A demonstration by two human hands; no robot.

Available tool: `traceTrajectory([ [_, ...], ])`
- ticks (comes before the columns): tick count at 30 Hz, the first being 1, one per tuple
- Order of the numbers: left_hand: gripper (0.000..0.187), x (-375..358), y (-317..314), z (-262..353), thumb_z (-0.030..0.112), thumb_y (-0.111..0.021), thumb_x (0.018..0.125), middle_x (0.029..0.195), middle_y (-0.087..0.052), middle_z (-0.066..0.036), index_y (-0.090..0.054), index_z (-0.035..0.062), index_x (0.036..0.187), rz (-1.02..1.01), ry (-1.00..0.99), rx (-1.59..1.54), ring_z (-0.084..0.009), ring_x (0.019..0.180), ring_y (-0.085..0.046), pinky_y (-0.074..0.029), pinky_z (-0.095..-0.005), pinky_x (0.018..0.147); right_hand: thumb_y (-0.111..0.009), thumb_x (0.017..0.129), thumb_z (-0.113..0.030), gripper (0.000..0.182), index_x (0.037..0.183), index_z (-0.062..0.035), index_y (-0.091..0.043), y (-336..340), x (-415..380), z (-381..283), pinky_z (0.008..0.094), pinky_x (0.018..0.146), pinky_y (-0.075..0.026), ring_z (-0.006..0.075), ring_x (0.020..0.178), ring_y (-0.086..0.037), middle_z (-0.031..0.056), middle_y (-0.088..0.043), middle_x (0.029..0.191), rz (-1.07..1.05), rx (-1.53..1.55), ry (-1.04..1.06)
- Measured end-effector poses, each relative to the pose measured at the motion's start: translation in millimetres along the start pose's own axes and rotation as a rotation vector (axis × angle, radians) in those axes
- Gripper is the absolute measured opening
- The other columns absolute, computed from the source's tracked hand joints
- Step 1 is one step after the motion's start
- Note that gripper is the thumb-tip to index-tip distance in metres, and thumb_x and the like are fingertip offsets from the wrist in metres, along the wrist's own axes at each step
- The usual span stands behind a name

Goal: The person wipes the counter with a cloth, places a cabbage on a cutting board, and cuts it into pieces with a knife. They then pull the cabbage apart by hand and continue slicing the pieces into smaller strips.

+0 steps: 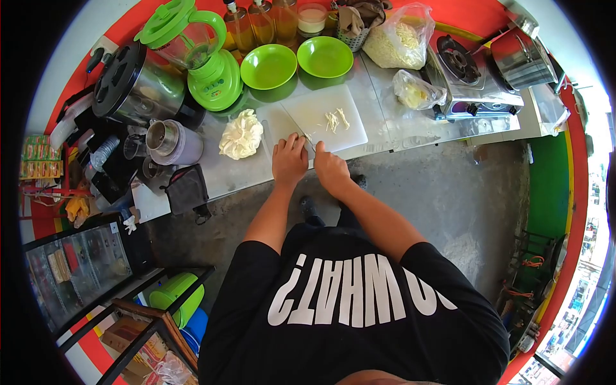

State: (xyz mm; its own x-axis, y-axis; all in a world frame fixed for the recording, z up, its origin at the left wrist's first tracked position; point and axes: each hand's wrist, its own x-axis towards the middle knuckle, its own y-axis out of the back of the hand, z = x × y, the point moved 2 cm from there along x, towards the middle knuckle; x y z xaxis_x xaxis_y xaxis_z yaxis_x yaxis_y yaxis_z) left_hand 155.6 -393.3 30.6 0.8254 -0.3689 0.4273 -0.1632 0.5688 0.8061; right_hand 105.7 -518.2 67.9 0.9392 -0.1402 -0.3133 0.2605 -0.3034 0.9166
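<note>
A white cutting board lies near the counter's front edge. My right hand is closed round the handle of a knife, whose thin blade slants up and left across the board. Just left of it, my left hand presses bent fingertips on the board's front edge; what lies under them is hidden. Pale cut strips are piled on the board's right half, with small bits near the blade. A ruffled cream-white heap, looking like oyster mushrooms, sits left of the board.
Two green bowls and a green blender stand behind the board. To the right are a bag of pale shreds, a smaller bag and a gas stove with a metal pot. A grey container stands left.
</note>
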Motion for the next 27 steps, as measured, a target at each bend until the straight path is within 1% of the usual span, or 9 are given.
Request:
traceTrajectory([
  [3, 0.023, 1, 1, 1, 0.011, -0.064, 0.087, 0.116, -0.065, -0.006, -0.068, 0.009, 0.11, 0.013, 0.002, -0.021, -0.031, 0.094, -0.06, -0.047, -0.0441, 0.082, -0.052, 0.1, -0.011, 0.018, 0.113, -0.0012, -0.044, 6, 5, -4, 0.0448, 0.069, -0.063, 0.0374, 0.079, -0.076, 0.0197, -0.074, 0.085, 0.032, -0.008, 0.032],
  [5, 0.023, 0, 1, 1, 0.011, -0.064, 0.087, 0.116, -0.065, -0.006, -0.068, 0.009, 0.109, 0.019, -0.001, -0.022, -0.0309, 0.093, -0.06, -0.047, -0.044, 0.082, -0.05, 0.098, -0.009, 0.02, 0.114, 0.0013, -0.042, 7, 2, -4, 0.0502, 0.069, -0.061, 0.0432, 0.079, -0.074, 0.025, -0.072, 0.082, 0.032, 0.05, 0.051],
  [12, 0.022, 1, 0, 0, 0.01, -0.064, 0.086, 0.115, -0.066, -0.006, -0.067, 0.0089, 0.108, 0.029, -0.001, -0.019, -0.031, 0.093, -0.061, -0.047, -0.043, 0.081, -0.051, 0.098, -0.009, 0.022, 0.115, 0.002, -0.042, -10, -13, 2, 0.0497, 0.068, -0.061, 0.0423, 0.08, -0.074, 0.0252, -0.072, 0.082, -0.025, 0.059, -0.022],
  [15, 0.024, 1, 0, 1, 0.01, -0.064, 0.086, 0.115, -0.066, -0.006, -0.067, 0.0087, 0.109, 0.033, -0.006, -0.011, -0.0308, 0.093, -0.061, -0.047, -0.0429, 0.082, -0.053, 0.097, -0.008, 0.023, 0.115, 0.0022, -0.042, -7, -1, 0, 0.0497, 0.069, -0.061, 0.0416, 0.08, -0.074, 0.0252, -0.072, 0.083, 0.007, 0.047, 0.003],
  [17, 0.025, 1, -1, 0, 0.012, -0.064, 0.086, 0.118, -0.065, -0.006, -0.067, 0.0094, 0.111, 0.008, 0.003, -0.013, -0.0302, 0.095, -0.06, -0.047, -0.043, 0.084, -0.055, 0.096, -0.006, 0.026, 0.116, 0.0028, -0.042, -2, 7, -3, 0.0497, 0.069, -0.061, 0.041, 0.08, -0.075, 0.0252, -0.072, 0.083, 0.029, 0.058, 0.065],
  [20, 0.028, -1, -4, -3, 0.013, -0.063, 0.086, 0.12, -0.064, -0.006, -0.066, 0.0098, 0.113, -0.02, 0.015, -0.007, -0.0297, 0.096, -0.059, -0.047, -0.0431, 0.086, -0.057, 0.094, -0.005, 0.027, 0.116, 0.0026, -0.042, 3, 0, -6, 0.0497, 0.07, -0.061, 0.0411, 0.081, -0.075, 0.0255, -0.072, 0.084, 0.033, 0.054, 0.07],
  [22, 0.028, 0, -3, -2, 0.014, -0.063, 0.086, 0.12, -0.064, -0.006, -0.066, 0.0094, 0.114, -0.018, 0.015, -0.006, -0.0299, 0.096, -0.059, -0.047, -0.0432, 0.086, -0.056, 0.095, -0.006, 0.026, 0.116, 0.0024, -0.042, -2, -13, -4, 0.0496, 0.07, -0.061, 0.0412, 0.081, -0.075, 0.0256, -0.072, 0.084, 0.005, 0.063, 0.037],
  [24, 0.025, 1, 1, 0, 0.011, -0.062, 0.086, 0.115, -0.066, -0.008, -0.067, 0.0074, 0.11, 0.012, -0.003, -0.032, -0.0322, 0.095, -0.061, -0.047, -0.0442, 0.083, -0.055, 0.096, -0.006, 0.025, 0.116, 0.0023, -0.042, -8, -22, -1, 0.0496, 0.07, -0.061, 0.0412, 0.081, -0.075, 0.0257, -0.072, 0.084, -0.018, 0.067, 0.008],
  [27, 0.025, 2, 1, 0, 0.011, -0.061, 0.086, 0.115, -0.066, -0.009, -0.067, 0.007, 0.11, 0.013, 0.014, -0.043, -0.0329, 0.094, -0.06, -0.047, -0.0453, 0.083, -0.051, 0.098, -0.007, 0.024, 0.118, 0.0017, -0.042, -15, -13, 1, 0.0497, 0.07, -0.061, 0.0413, 0.081, -0.075, 0.0257, -0.073, 0.085, -0.015, 0.023, -0.01],
])
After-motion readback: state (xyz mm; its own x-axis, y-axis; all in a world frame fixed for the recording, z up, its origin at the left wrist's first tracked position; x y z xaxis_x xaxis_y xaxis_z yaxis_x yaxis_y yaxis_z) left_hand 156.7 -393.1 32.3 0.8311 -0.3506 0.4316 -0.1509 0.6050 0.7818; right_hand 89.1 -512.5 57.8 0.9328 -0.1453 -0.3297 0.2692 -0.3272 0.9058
